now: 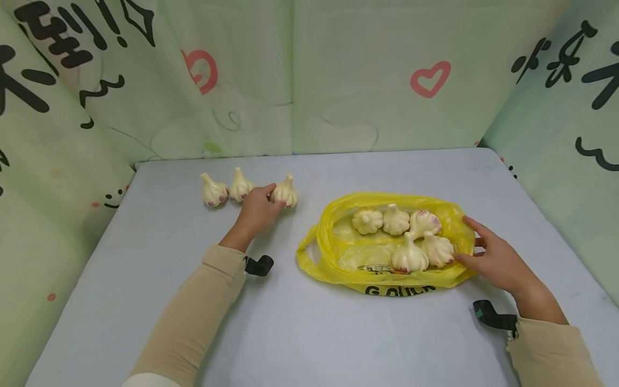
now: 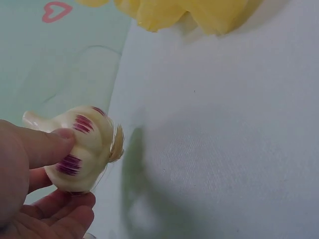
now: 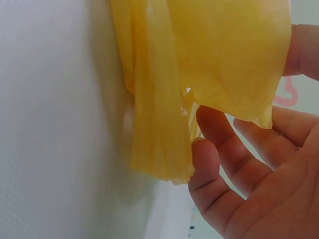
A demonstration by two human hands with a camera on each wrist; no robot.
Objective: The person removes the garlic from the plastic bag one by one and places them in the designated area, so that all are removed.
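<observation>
My left hand [image 1: 258, 212] pinches a garlic bulb [image 1: 286, 192] between thumb and fingers at the back of the table. Seen in the left wrist view, this bulb [image 2: 94, 149] is cream with purple streaks and a tuft of dry roots. Two more bulbs, a left one [image 1: 214, 191] and a nearer one [image 1: 240, 185], stand just left of it. My right hand [image 1: 500, 263] grips the right rim of a yellow plastic bag [image 1: 316, 263], fingers bent round the thin film [image 3: 224, 55]. Inside the wide mouth lie several garlic bulbs [image 1: 410, 255], bunched toward the right.
The white table [image 1: 338, 344] carries the bag right of its middle. Light green printed curtains [image 1: 348, 80] hang behind it and along both sides. The bag's handle loop [image 1: 304, 252] sticks out to the left.
</observation>
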